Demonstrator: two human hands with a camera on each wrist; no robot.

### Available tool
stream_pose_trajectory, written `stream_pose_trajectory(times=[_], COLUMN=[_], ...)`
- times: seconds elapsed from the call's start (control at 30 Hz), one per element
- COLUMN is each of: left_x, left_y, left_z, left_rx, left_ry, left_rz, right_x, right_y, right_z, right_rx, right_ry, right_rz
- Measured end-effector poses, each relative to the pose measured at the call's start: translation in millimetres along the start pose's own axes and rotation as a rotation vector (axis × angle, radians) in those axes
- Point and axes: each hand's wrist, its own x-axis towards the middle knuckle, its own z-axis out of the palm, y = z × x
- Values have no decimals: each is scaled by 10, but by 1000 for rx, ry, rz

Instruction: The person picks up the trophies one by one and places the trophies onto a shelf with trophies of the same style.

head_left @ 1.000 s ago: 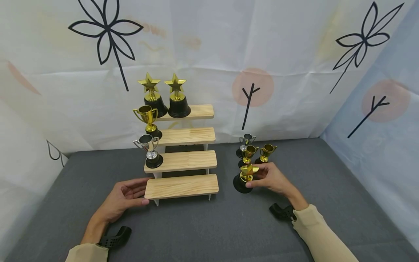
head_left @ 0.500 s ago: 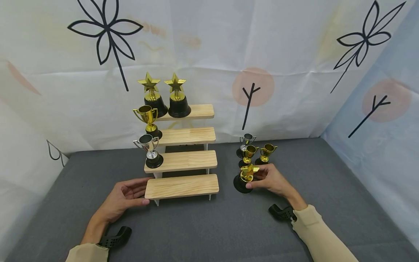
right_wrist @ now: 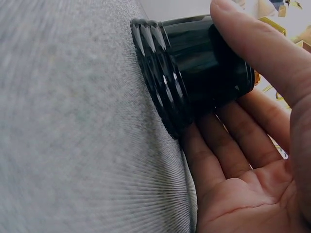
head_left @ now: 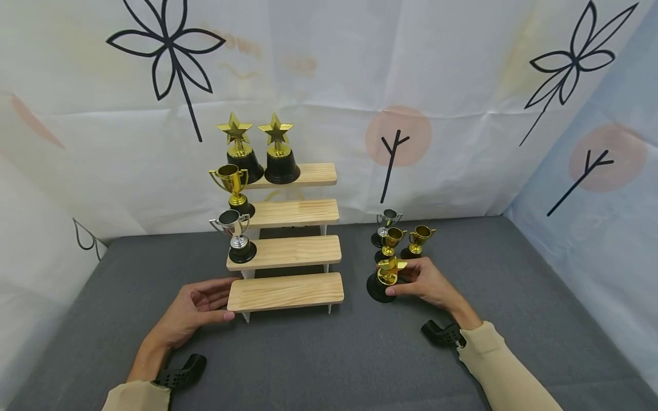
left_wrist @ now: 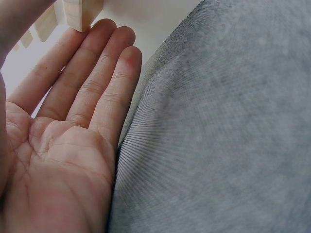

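Observation:
My right hand (head_left: 429, 284) grips a gold star trophy (head_left: 379, 290) on the grey table, right of the stand. In the right wrist view, the thumb lies on the trophy's black ribbed base (right_wrist: 204, 63) and the fingers lie against its other side; the base is down on the cloth. My left hand (head_left: 190, 314) is at the left end of the lowest board (head_left: 285, 292) of a four-step wooden stand, thumb tip by its front corner. Its fingers (left_wrist: 90, 82) are nearly straight in the left wrist view, their tips close by a board's end, palm bare.
Two star trophies (head_left: 280, 165) stand on the top board, a gold cup (head_left: 234, 185) on the second and a silver cup (head_left: 239, 237) on the third. Behind the right hand are two gold cups (head_left: 418, 237) and a silver cup (head_left: 385, 222). White cloth walls (head_left: 319, 68) border the table.

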Motion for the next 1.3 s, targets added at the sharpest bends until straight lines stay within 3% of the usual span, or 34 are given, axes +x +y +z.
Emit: stream_pose_trajectory(times=[0.63, 0.9, 1.3], left_x=[1, 4, 3], left_y=[-7, -19, -20], left_z=[-1, -10, -8], left_rx=[0, 8, -1], left_ry=[2, 15, 12], left_rz=[2, -16, -14], right_x=[17, 16, 22], right_y=[-133, -240, -440], right_z=[36, 39, 76], right_rx=[-100, -190, -152], right_ry=[71, 149, 178], right_rz=[-2, 63, 56])
